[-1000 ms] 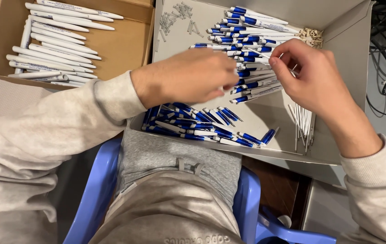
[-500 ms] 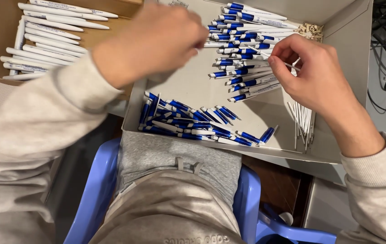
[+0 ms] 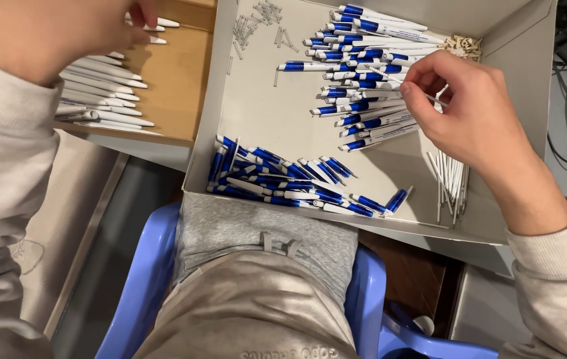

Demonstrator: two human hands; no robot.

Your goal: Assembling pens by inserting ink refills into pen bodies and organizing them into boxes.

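Refill (image 3: 406, 84), a thin white ink tube, is pinched between the fingertips of the right hand (image 3: 469, 113) over the far right part of the white box (image 3: 257, 113), its long axis running left to right above the pile of blue-and-white pens (image 3: 363, 86). More loose refills (image 3: 449, 179) lie just below that hand. The left hand (image 3: 64, 26) hovers over the brown box (image 3: 177, 80) of white pens (image 3: 100, 93), fingers curled; whether it holds one I cannot tell. Blue barrels (image 3: 283, 183) line the near wall.
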